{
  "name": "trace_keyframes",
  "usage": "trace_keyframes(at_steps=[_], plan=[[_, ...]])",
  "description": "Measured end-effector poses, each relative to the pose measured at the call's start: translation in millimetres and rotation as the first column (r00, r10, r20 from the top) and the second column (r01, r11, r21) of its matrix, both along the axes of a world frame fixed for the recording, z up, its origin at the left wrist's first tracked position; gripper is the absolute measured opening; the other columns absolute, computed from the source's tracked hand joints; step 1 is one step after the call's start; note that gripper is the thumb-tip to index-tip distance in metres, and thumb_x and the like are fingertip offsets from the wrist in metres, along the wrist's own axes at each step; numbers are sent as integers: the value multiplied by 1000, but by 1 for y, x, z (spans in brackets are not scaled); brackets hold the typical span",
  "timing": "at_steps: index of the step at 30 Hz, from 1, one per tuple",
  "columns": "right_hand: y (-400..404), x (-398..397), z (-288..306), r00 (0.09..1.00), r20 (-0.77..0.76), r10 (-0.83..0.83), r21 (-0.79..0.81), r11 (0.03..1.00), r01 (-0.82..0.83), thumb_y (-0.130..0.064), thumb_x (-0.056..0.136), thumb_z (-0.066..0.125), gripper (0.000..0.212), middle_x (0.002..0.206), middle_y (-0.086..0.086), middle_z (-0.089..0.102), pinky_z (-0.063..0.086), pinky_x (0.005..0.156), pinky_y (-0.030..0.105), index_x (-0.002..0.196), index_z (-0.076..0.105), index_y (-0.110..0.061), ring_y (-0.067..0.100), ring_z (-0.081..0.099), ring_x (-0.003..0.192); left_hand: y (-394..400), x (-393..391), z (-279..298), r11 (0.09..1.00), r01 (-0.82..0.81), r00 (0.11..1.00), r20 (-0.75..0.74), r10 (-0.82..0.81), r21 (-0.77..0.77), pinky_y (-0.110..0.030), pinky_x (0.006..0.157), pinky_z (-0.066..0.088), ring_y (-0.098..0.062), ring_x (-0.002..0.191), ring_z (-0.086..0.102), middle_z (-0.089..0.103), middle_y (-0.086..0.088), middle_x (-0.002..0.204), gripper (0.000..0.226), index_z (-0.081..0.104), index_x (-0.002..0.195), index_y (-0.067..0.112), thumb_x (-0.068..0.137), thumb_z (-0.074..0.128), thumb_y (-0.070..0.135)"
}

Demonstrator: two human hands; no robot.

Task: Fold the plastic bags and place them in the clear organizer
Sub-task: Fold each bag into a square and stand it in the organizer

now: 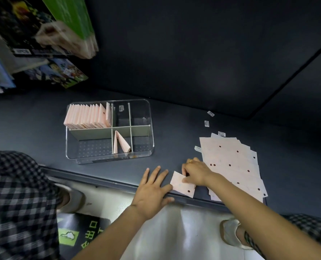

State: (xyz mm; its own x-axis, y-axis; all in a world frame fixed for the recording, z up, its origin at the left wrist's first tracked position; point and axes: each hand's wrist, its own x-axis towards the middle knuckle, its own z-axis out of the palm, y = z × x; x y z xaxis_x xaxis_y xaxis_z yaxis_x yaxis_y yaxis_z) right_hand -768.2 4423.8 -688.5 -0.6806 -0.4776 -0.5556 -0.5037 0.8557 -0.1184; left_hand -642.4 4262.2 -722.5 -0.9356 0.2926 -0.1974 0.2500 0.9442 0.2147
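Right hand curls its fingers onto a folded pink bag at the table's front edge; left hand lies flat beside it, fingers spread. One fanned pile of flat bags sits just right. Three small barcode stickers lie beyond, print unreadable. Farther left, one clear organizer holds a row of folded bags and two more in front.
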Motion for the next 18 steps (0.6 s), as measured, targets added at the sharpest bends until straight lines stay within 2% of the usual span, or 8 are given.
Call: trace_keyframes(at_steps=[2, 4, 6, 8, 11, 14, 16, 18], plan=[[0, 4, 3, 994, 53, -98, -28, 995, 100, -21, 81, 64, 20, 109, 5, 61, 39, 78, 27, 72, 47, -28, 23, 52, 108, -5, 1, 0, 999, -48, 999, 4, 48, 16, -45, 116, -14, -23, 146, -11, 4, 1, 160, 46, 42, 134, 37, 95, 31, 58], [0, 10, 8, 972, 129, -198, -61, 976, 207, -16, 79, 65, 29, 102, 1, 66, 38, 69, 23, 65, 44, -30, 20, 59, 99, -7, 3, 0, 994, -102, 994, 33, 101, 38, -44, 116, -12, -23, 146, -9, 6, 2, 159, 45, 39, 136, 39, 95, 32, 56], [1, 15, 14, 929, 234, -285, -100, 944, 315, -13, 78, 69, 27, 86, -4, 65, 40, 65, 21, 66, 51, -30, 15, 59, 86, -8, 4, 1, 980, -175, 983, 75, 168, 99, -41, 118, -5, -22, 146, -1, 14, 4, 157, 45, 40, 136, 37, 95, 35, 56], [3, 18, 20, 879, 326, -349, -148, 899, 412, -12, 78, 73, 15, 72, -8, 59, 41, 64, 20, 73, 62, -21, 12, 55, 76, -7, 1, 4, 911, -300, 953, 126, 275, 284, -32, 117, 12, -21, 143, 16, 32, 2, 149, 45, 44, 134, 30, 94, 44, 52], [0, 22, 33, 821, 408, -398, -240, 821, 518, -10, 78, 74, 11, 64, -8, 55, 39, 60, 16, 76, 64, -15, 5, 50, 61, -6, -11, 18, 589, -523, 848, 311, 429, 616, -23, 100, 35, -16, 121, 48, 52, 5, 128, 46, 48, 130, 17, 89, 63, 32], [-10, 26, 47, 760, 506, -409, -318, 730, 605, -5, 78, 72, 18, 63, -2, 57, 44, 62, 18, 71, 60, -16, 7, 52, 59, -7, -24, 34, 230, -618, 763, 505, 404, 751, -30, 86, 47, -12, 88, 62, 61, -2, 104, 27, 59, 113, 7, 87, 66, 10], [-17, 29, 55, 747, 536, -394, -367, 688, 626, -4, 79, 72, 18, 62, -1, 57, 45, 59, 18, 71, 60, -15, 9, 53, 58, -14, -31, 42, 97, -602, 760, 531, 374, 793, -23, 71, 45, 2, 64, 58, 62, -4, 78, 9, 65, 88, 7, 87, 62, -2], [-23, 31, 60, 733, 560, -388, -418, 631, 653, -5, 80, 71, 17, 60, 1, 56, 44, 56, 18, 70, 61, -13, 10, 50, 55, -25, -36, 47, 27, -602, 745, 549, 380, 798, -15, 62, 42, 7, 52, 52, 59, -1, 66, 22, 63, 73, 12, 87, 60, -5]])
